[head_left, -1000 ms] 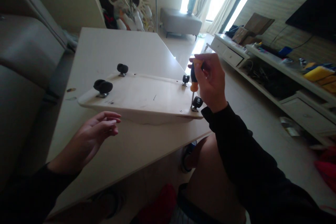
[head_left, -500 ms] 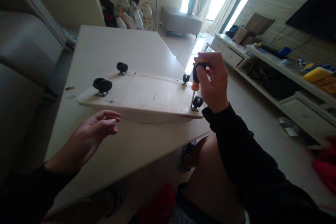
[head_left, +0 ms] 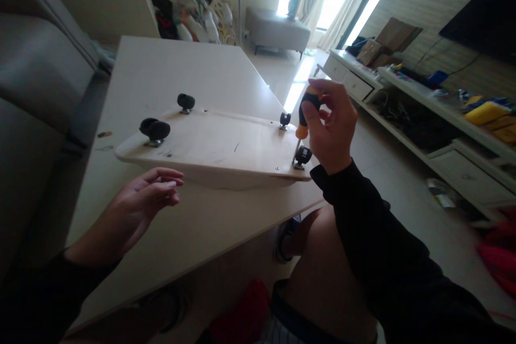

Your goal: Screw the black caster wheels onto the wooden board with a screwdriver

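Observation:
A white board [head_left: 217,142] lies upside down with its caster wheels pointing up. My right hand [head_left: 332,123] grips the yellow and black handle of a screwdriver [head_left: 308,110]. The screwdriver leans slightly, and its tip is down at the metal plate beside the near right caster [head_left: 302,156]. Behind it stands the far right caster [head_left: 285,120]. At the left end are a large near caster [head_left: 155,130] and a far caster [head_left: 186,101]. My left hand [head_left: 145,199] hovers in front of the board's near edge, open with loosely bent fingers, holding nothing visible.
The board rests on a white table [head_left: 181,62], with small marks near its left side. A grey sofa [head_left: 36,64] is on the left. Along the right wall runs a white cabinet [head_left: 463,166] with boxes and tools. My legs are below the table's near edge.
The screwdriver handle has tipped slightly to the right, and my right hand has shifted a little with it. My left hand stays nearly in place. The view has moved slightly.

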The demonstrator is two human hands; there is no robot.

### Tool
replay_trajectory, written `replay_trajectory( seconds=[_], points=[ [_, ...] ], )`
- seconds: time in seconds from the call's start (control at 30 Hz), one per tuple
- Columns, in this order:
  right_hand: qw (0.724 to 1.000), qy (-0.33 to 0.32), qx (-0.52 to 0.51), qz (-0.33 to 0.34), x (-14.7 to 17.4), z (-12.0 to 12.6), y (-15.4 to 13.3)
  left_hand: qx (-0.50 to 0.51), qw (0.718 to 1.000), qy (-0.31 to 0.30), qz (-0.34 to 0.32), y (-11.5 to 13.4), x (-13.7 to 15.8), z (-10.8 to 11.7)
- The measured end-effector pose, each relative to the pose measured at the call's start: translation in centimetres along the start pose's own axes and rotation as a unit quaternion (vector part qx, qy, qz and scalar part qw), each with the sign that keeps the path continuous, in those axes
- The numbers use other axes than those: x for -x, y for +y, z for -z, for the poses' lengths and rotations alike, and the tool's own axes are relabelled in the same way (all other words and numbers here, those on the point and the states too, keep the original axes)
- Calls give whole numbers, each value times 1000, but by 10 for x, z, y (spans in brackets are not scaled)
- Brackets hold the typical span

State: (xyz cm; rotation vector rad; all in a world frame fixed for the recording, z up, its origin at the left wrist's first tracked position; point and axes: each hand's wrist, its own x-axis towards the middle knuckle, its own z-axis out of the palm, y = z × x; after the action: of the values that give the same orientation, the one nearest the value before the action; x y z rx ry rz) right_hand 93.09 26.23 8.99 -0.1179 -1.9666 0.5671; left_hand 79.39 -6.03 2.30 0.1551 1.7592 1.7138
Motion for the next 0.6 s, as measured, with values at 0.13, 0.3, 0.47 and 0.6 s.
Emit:
replay_trajectory(
  seconds=[0.13, 0.3, 0.47, 0.6],
  points=[
    [999, 12, 23, 19, 0, 0, -4, -4, 1000, -6, 2, 0, -1, 1],
    [999, 17, 33, 7, 3, 0, -2, 1, 1000, 5, 9, 2, 1, -1],
    [999, 28, 20, 12, 4, 0, 3, -1, 1000, 4, 1, 2, 2, 0],
    [999, 19, 33, 16, 5, -1, 1, -5, 1000, -8, 3, 0, 0, 2]
  ],
)
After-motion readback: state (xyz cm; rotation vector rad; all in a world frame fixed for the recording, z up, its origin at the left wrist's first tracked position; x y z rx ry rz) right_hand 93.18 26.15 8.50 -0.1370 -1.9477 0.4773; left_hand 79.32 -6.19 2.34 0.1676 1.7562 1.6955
